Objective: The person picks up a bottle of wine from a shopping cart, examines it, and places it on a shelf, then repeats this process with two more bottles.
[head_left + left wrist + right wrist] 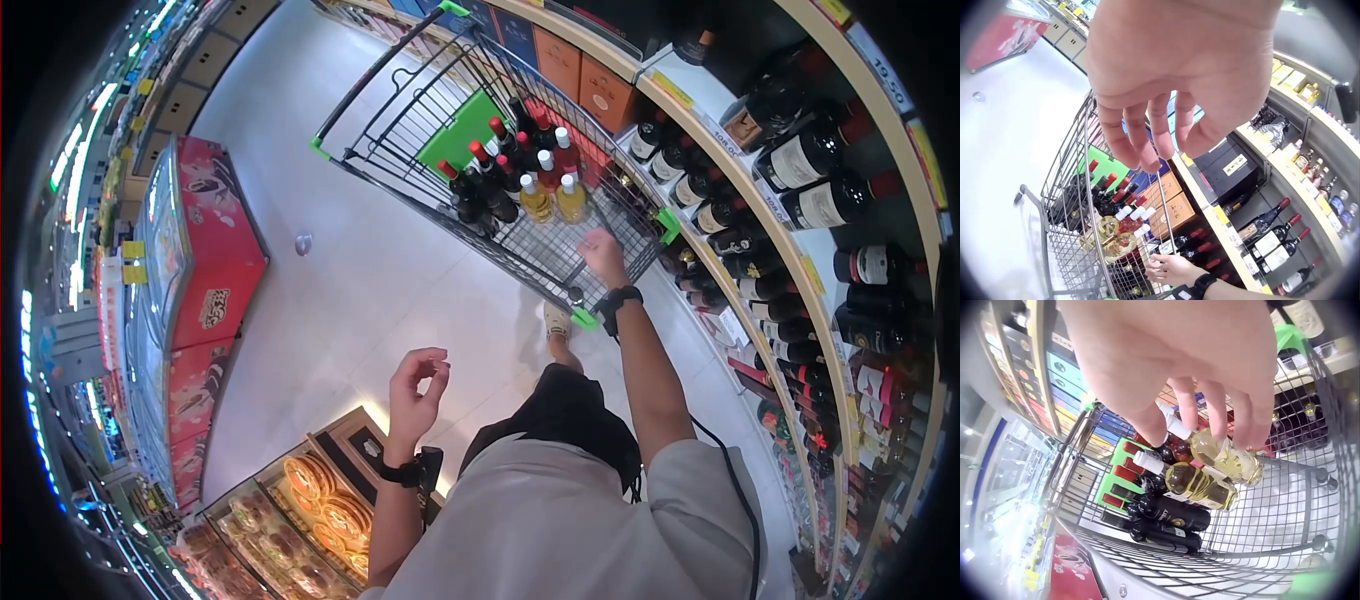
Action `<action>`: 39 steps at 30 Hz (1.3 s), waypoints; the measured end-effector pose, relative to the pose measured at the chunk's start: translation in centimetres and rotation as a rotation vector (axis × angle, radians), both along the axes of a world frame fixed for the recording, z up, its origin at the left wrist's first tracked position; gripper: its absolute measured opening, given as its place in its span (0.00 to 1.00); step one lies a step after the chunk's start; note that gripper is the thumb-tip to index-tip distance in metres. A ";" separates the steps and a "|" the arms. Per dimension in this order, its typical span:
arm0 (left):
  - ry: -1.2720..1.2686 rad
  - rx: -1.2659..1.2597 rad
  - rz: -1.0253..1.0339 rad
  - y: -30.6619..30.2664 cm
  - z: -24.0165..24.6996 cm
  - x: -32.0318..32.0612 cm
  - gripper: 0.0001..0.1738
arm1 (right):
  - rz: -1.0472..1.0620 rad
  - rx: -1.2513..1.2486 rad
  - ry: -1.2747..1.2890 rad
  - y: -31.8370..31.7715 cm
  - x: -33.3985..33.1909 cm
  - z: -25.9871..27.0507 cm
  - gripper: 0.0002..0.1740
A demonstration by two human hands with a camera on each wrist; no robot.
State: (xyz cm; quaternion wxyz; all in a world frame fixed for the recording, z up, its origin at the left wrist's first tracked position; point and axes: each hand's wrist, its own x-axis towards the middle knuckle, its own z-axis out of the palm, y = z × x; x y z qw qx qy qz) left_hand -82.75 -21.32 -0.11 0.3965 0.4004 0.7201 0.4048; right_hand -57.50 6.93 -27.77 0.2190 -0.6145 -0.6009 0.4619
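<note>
A wire shopping cart [400, 100] with green corner caps stands in the aisle ahead of me. Several wine bottles [505, 165] stand in it, dark ones with red caps and two pale yellow ones [553, 197]. My right hand [603, 252] hovers over the cart's near rim by the green handle end [668, 225]. In the right wrist view its fingers [1197, 394] hang loosely above the pale bottles [1210, 481] and hold nothing. My left hand [418, 385] is raised in front of my chest, fingers [1147, 137] loosely curled and holding nothing, well short of the cart [1066, 206].
Shelves of wine bottles [800, 200] curve along the right, close to the cart. Boxed goods [580, 75] fill the far shelf. A red chest freezer [200, 260] stands at the left, and a display of round packaged goods [320, 500] at the lower left. White floor [350, 270] lies between.
</note>
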 end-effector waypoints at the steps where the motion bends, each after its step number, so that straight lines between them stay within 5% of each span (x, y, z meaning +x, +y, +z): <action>1: 0.007 -0.029 -0.002 1.2 0.4 0.2 0.10 | -0.020 0.057 0.001 0.9 -0.5 -1.1 0.28; 5: 0.011 -0.059 -0.028 4.6 0.6 0.2 0.10 | -0.054 -0.046 -0.009 5.0 -2.3 -1.5 0.32; 8: 0.035 -0.079 -0.045 6.4 0.3 0.2 0.11 | -0.066 0.145 -0.003 7.5 -3.9 -3.8 0.32; 15: 0.023 -0.150 -0.028 8.4 0.0 0.6 0.11 | -0.099 -0.047 -0.226 10.7 -6.8 -4.9 0.34; 28: 0.056 -0.081 -0.097 10.2 -0.6 0.0 0.12 | -0.146 0.333 0.001 8.0 -7.1 -8.9 0.17; 32: 0.039 -0.057 -0.108 10.0 -0.4 -0.9 0.12 | -0.277 0.084 0.130 5.9 -6.2 -5.6 0.18; 39: -0.008 -0.023 -0.164 9.9 -0.4 -2.9 0.11 | -0.211 0.180 0.036 4.2 -4.3 -0.8 0.19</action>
